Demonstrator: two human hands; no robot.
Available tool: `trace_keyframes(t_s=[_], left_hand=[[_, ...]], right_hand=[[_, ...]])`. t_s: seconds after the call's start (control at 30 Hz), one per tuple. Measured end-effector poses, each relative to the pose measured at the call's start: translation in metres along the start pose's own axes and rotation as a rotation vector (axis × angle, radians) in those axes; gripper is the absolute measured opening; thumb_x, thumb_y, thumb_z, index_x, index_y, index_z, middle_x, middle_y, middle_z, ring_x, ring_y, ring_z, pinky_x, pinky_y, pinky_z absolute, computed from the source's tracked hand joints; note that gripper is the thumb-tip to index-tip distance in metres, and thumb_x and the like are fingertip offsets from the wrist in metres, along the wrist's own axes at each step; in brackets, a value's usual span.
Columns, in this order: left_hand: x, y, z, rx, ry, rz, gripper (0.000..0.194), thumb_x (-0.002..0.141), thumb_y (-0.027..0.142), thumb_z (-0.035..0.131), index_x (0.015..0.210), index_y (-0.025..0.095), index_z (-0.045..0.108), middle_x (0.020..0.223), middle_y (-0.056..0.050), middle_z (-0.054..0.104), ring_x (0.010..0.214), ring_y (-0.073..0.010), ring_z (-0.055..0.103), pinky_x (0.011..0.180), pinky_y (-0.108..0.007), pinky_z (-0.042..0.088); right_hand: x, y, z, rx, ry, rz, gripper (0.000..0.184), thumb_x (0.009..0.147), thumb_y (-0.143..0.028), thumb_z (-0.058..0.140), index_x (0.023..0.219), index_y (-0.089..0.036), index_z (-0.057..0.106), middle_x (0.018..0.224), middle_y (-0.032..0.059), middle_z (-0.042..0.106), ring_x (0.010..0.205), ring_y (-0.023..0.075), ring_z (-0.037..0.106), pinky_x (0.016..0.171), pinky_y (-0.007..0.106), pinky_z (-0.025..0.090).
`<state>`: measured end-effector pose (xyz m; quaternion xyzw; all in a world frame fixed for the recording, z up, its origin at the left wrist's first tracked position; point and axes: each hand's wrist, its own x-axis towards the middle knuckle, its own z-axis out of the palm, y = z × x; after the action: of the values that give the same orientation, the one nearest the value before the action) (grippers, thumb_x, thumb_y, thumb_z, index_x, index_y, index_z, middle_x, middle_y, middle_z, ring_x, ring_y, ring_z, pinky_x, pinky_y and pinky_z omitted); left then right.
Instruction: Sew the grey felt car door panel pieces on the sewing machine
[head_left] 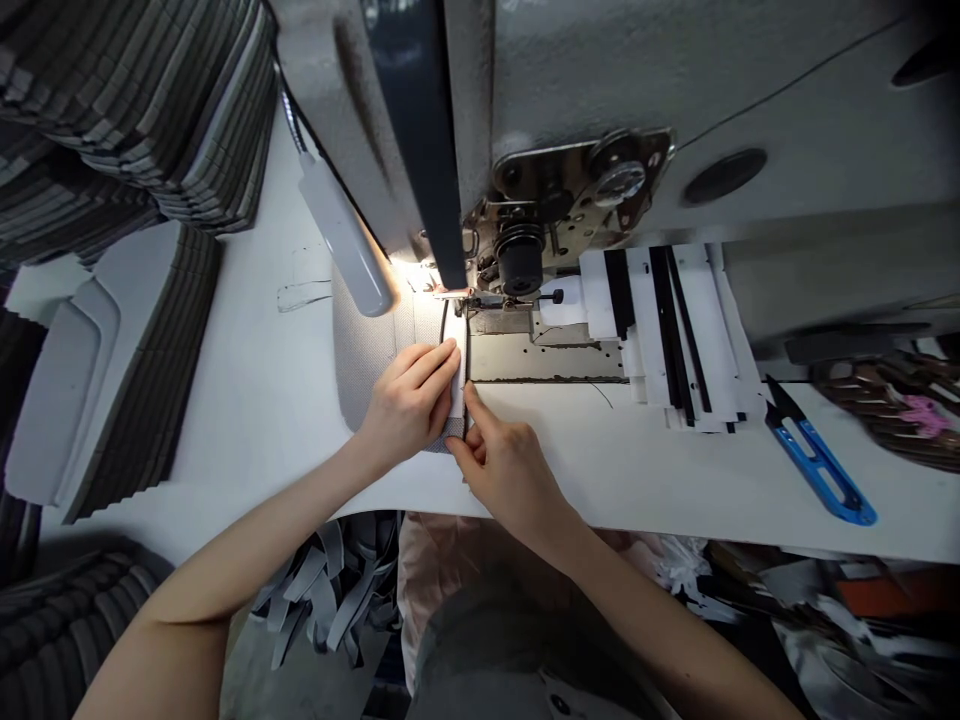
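A grey woven fabric panel [364, 345] lies under the needle area of a sewing machine [517, 250], with a white strip [457, 385] along its right edge. My left hand [409, 400] rests flat on the panel, fingers stretched forward and fingertips pressing on the strip. At the panel's near right corner, my right hand [510, 455] grips the edge between thumb and bent fingers. Its index finger lies along the strip's outer edge. Part of the panel is hidden under both hands. A white lamp [349, 240] lights the presser foot [459, 305].
Stacks of grey fabric pieces [142, 370] stand on the left. White and black strips [675, 340] lie right of the needle plate [547, 355]. Blue thread snips [821, 465] rest farther right on the white table [675, 480]. Grey offcuts [337, 585] hang below the front edge.
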<state>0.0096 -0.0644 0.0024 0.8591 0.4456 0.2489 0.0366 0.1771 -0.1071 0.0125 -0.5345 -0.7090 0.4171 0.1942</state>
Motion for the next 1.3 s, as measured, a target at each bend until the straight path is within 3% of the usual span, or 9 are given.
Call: trace_keyframes(t_s=[0.13, 0.5, 0.73, 1.0, 1.3], left_hand=[[0.002, -0.002, 0.0, -0.024, -0.004, -0.01, 0.037, 0.099, 0.021, 0.046, 0.133, 0.018, 0.061, 0.129, -0.014, 0.067, 0.114, -0.0277, 0.062, 0.098, -0.049, 0.054], [0.012, -0.012, 0.004, -0.057, 0.051, 0.018, 0.024, 0.101, 0.024, 0.048, 0.11, 0.019, 0.07, 0.111, -0.011, 0.073, 0.098, -0.0222, 0.065, 0.087, -0.042, 0.055], [0.019, -0.016, 0.005, -0.125, 0.09, 0.031, 0.021, 0.101, 0.022, 0.049, 0.09, 0.019, 0.067, 0.092, -0.006, 0.073, 0.084, -0.0171, 0.064, 0.078, -0.035, 0.051], [0.024, -0.026, 0.007, -0.103, 0.108, 0.135, 0.024, 0.101, 0.014, 0.044, 0.096, 0.019, 0.067, 0.092, -0.007, 0.072, 0.082, -0.0166, 0.063, 0.074, -0.032, 0.05], [0.033, -0.04, 0.011, -0.032, 0.047, 0.168, 0.029, 0.098, 0.014, 0.039, 0.102, 0.018, 0.067, 0.098, -0.01, 0.072, 0.087, -0.0196, 0.064, 0.079, -0.036, 0.051]], right_hand=[[0.004, 0.001, 0.0, 0.026, -0.002, 0.029, 0.057, 0.093, -0.017, 0.052, 0.147, -0.001, 0.043, 0.062, 0.0011, 0.066, 0.058, 0.0192, 0.064, 0.063, 0.03, 0.052], [0.027, 0.007, -0.005, 0.054, 0.114, 0.023, 0.074, 0.089, -0.015, 0.055, 0.155, -0.007, 0.022, 0.069, 0.0009, 0.069, 0.063, 0.0213, 0.067, 0.063, 0.033, 0.052], [0.042, 0.005, -0.012, 0.012, 0.152, 0.01, 0.07, 0.089, -0.012, 0.053, 0.153, -0.004, 0.026, 0.071, 0.0052, 0.069, 0.07, 0.0255, 0.069, 0.071, 0.041, 0.056], [0.059, -0.003, -0.023, -0.037, 0.118, 0.083, 0.068, 0.086, -0.008, 0.051, 0.149, 0.003, 0.028, 0.07, 0.0058, 0.071, 0.08, 0.0272, 0.071, 0.083, 0.041, 0.055], [0.072, -0.012, -0.032, -0.402, 0.176, 0.202, 0.042, 0.091, -0.026, 0.059, 0.128, -0.01, 0.048, 0.082, 0.0078, 0.074, 0.085, 0.028, 0.07, 0.069, 0.032, 0.045]])
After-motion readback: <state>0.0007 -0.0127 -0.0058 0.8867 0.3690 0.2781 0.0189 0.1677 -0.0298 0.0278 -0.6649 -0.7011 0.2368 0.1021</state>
